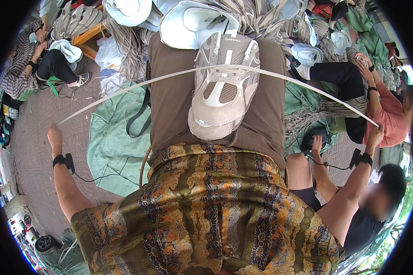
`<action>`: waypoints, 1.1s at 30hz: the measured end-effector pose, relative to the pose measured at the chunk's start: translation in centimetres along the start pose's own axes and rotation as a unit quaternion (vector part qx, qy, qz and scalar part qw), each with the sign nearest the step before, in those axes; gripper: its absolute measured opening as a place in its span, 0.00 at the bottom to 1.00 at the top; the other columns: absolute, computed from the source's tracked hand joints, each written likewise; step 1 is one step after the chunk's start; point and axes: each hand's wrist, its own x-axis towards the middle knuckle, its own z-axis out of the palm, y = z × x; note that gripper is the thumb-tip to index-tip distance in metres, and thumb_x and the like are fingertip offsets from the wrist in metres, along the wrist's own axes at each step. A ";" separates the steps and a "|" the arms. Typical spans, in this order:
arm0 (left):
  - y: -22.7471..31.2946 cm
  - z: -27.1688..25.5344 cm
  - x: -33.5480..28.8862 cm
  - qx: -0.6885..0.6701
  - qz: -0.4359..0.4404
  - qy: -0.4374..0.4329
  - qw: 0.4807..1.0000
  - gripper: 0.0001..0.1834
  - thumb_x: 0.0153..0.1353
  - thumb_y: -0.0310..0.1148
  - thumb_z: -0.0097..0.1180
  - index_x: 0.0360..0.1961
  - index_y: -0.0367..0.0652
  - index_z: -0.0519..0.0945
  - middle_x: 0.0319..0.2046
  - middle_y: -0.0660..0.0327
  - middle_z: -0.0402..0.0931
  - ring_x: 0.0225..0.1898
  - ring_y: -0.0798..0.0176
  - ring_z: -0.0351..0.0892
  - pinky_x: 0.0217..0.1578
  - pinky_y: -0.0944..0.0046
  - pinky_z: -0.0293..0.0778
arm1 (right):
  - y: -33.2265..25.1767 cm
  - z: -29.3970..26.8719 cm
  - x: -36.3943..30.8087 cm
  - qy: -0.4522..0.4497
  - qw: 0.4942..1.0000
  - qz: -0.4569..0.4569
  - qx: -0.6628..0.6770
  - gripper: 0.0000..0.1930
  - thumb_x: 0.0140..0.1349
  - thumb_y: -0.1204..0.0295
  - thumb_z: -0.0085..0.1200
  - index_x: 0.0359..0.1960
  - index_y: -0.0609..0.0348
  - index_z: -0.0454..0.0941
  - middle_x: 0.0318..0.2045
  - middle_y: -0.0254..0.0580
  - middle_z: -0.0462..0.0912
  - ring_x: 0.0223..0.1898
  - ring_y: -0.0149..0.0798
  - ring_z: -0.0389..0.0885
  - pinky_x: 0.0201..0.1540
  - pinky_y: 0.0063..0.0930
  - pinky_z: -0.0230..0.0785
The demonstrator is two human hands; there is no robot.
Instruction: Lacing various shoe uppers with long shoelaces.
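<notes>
A beige and grey shoe upper [218, 105] rests on my lap, tongue end away from me and toe toward me. A long flat pale shoelace [137, 84] passes through it across the lower eyelets and stretches out to both sides. My left hand [55, 139], far out to the left, is closed on one end of the lace. At the far right, my right hand [376, 136] is closed on the other end. Both arms are spread wide, and the lace bows up in the middle.
White shoe pieces [199, 23] and bundles of grey laces lie beyond my knees. A green sheet [110, 137] covers paving at left. Seated people are at upper left and right; another person [376, 201] sits close on my right. A wooden frame [88, 39] stands upper left.
</notes>
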 end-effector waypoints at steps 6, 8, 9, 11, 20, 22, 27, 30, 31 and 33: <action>1.8 0.4 -1.1 -0.007 0.000 0.052 0.999 0.14 0.61 0.31 0.47 0.45 0.43 0.80 0.23 0.50 0.80 0.23 0.55 0.83 0.24 0.56 0.77 | 3.5 -1.8 0.0 -0.043 0.993 0.109 0.011 0.22 0.59 0.55 0.58 0.30 0.68 0.75 0.26 0.55 0.80 0.27 0.54 0.80 0.29 0.45 0.71; 1.7 0.4 -1.1 -0.010 0.024 0.057 0.998 0.13 0.61 0.31 0.47 0.44 0.43 0.80 0.23 0.51 0.80 0.22 0.56 0.82 0.23 0.56 0.76 | 4.2 -2.1 0.1 -0.048 0.986 0.151 0.046 0.19 0.61 0.57 0.56 0.32 0.67 0.76 0.28 0.54 0.81 0.29 0.52 0.80 0.30 0.44 0.72; 1.5 0.2 -1.1 -0.013 -0.031 0.028 0.999 0.13 0.61 0.30 0.47 0.43 0.43 0.81 0.22 0.52 0.80 0.21 0.58 0.81 0.23 0.57 0.76 | 4.3 -2.2 0.3 -0.049 0.981 0.171 0.071 0.18 0.61 0.58 0.56 0.33 0.66 0.76 0.28 0.53 0.81 0.30 0.51 0.81 0.31 0.43 0.72; 1.6 -0.4 -1.4 -0.031 -0.022 0.012 0.999 0.12 0.59 0.31 0.49 0.41 0.43 0.82 0.26 0.47 0.81 0.29 0.50 0.82 0.30 0.53 0.76 | 4.2 -2.2 0.7 -0.049 0.967 0.210 0.137 0.16 0.63 0.60 0.54 0.35 0.65 0.76 0.30 0.52 0.82 0.32 0.49 0.82 0.33 0.41 0.73; 19.2 -6.0 -5.6 -0.257 0.121 -0.001 0.959 0.10 0.58 0.24 0.55 0.42 0.44 0.78 0.24 0.56 0.80 0.24 0.59 0.80 0.27 0.59 0.75 | -16.6 -5.2 1.8 -0.146 0.816 0.198 0.523 0.11 0.69 0.68 0.47 0.45 0.60 0.78 0.39 0.46 0.85 0.40 0.41 0.85 0.41 0.33 0.76; 26.5 -8.5 -8.4 -0.331 0.169 -0.046 0.927 0.09 0.60 0.23 0.56 0.42 0.43 0.78 0.25 0.59 0.81 0.25 0.63 0.80 0.28 0.63 0.75 | -25.6 -6.9 0.8 -0.192 0.778 0.139 0.582 0.09 0.70 0.69 0.50 0.43 0.60 0.79 0.38 0.39 0.85 0.39 0.28 0.82 0.38 0.22 0.73; 41.5 -17.2 -15.6 -0.392 0.408 -0.007 0.825 0.05 0.61 0.24 0.57 0.38 0.41 0.81 0.27 0.58 0.80 0.27 0.63 0.82 0.31 0.69 0.76 | -43.4 -11.5 -0.9 -0.282 0.697 0.039 0.658 0.03 0.64 0.76 0.55 0.38 0.59 0.79 0.30 0.28 0.79 0.32 0.20 0.73 0.37 0.15 0.66; 47.2 -20.6 -17.4 -0.457 0.440 -0.017 0.773 0.06 0.61 0.23 0.57 0.39 0.41 0.81 0.29 0.58 0.81 0.29 0.65 0.82 0.31 0.69 0.76 | -49.1 -13.3 -1.7 -0.281 0.682 -0.020 0.675 0.03 0.64 0.78 0.54 0.38 0.61 0.77 0.32 0.30 0.79 0.35 0.24 0.74 0.40 0.19 0.68; 48.9 -21.0 -17.4 -0.494 0.420 -0.030 0.761 0.07 0.60 0.22 0.57 0.39 0.40 0.81 0.29 0.58 0.81 0.30 0.66 0.82 0.31 0.69 0.75 | -50.3 -13.6 -1.9 -0.278 0.685 -0.031 0.673 0.03 0.65 0.78 0.54 0.39 0.61 0.76 0.32 0.32 0.79 0.36 0.25 0.74 0.41 0.20 0.69; 51.9 -21.0 -17.3 -0.533 0.399 -0.044 0.745 0.07 0.60 0.21 0.57 0.40 0.39 0.81 0.29 0.57 0.81 0.30 0.67 0.82 0.30 0.69 0.75 | -51.9 -13.7 -2.0 -0.261 0.704 -0.076 0.656 0.04 0.65 0.77 0.54 0.40 0.60 0.75 0.31 0.36 0.78 0.34 0.27 0.75 0.39 0.22 0.69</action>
